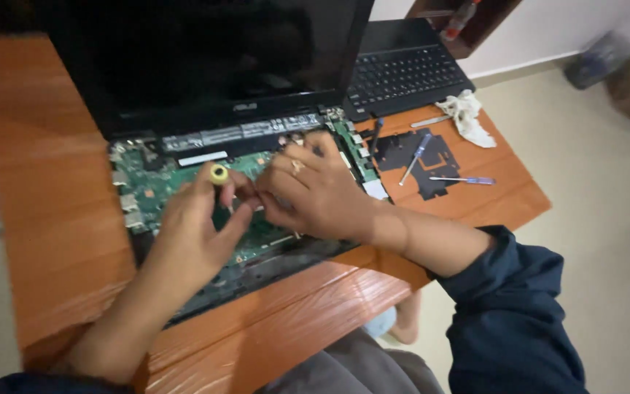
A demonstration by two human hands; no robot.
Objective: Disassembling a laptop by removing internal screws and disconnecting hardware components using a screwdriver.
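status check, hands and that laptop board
Left hand gripping yellow-capped screwdriver, upright over green board. Right hand steadying beside it. Nothing blocking.

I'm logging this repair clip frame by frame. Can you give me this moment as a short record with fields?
Setting: orange wooden table
Main item: opened laptop, green circuit board exposed
Left hand: grips a yellow-capped screwdriver upright over the board
Right hand: fingertips on the board beside the screwdriver, ring on one finger
Nearby: two blue-handled screwdrivers, black cover sheet, white cloth, detached keyboard
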